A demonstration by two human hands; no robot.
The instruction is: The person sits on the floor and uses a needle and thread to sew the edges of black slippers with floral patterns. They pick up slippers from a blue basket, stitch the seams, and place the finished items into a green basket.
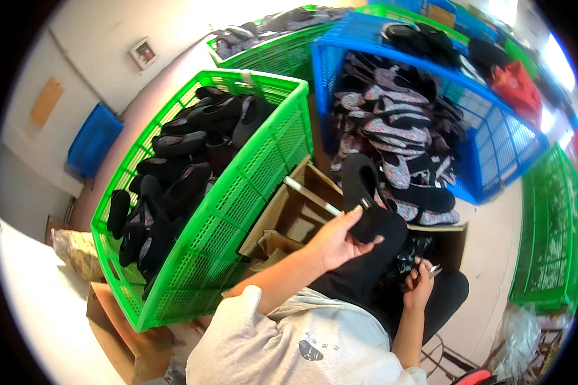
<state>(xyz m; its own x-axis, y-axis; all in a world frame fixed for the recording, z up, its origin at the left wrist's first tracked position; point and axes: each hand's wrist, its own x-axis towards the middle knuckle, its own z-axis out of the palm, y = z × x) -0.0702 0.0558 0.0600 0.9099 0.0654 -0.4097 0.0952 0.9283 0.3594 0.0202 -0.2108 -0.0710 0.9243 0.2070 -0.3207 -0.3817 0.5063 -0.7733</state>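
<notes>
My left hand (341, 242) is closed on a black slip-on shoe (358, 176), thumb on top, holding it up over my lap. A small pale tag shows on the shoe. To the right and lower, beside my knee, my right hand (419, 285) is closed around a small silver metal tool (435, 271); only its tip sticks out, so its exact kind is hidden. Beyond the held shoe lies a pile of flower-patterned and black shoes (398, 128), spilling from a tipped blue crate (494, 119).
On the left stands a green crate (237, 192) full of black shoes (173, 167). Between it and my legs is an open cardboard box (315, 186) with a pale rod (311, 196) across it. Another green crate (549, 237) stands at far right, near clear plastic bags (519, 340).
</notes>
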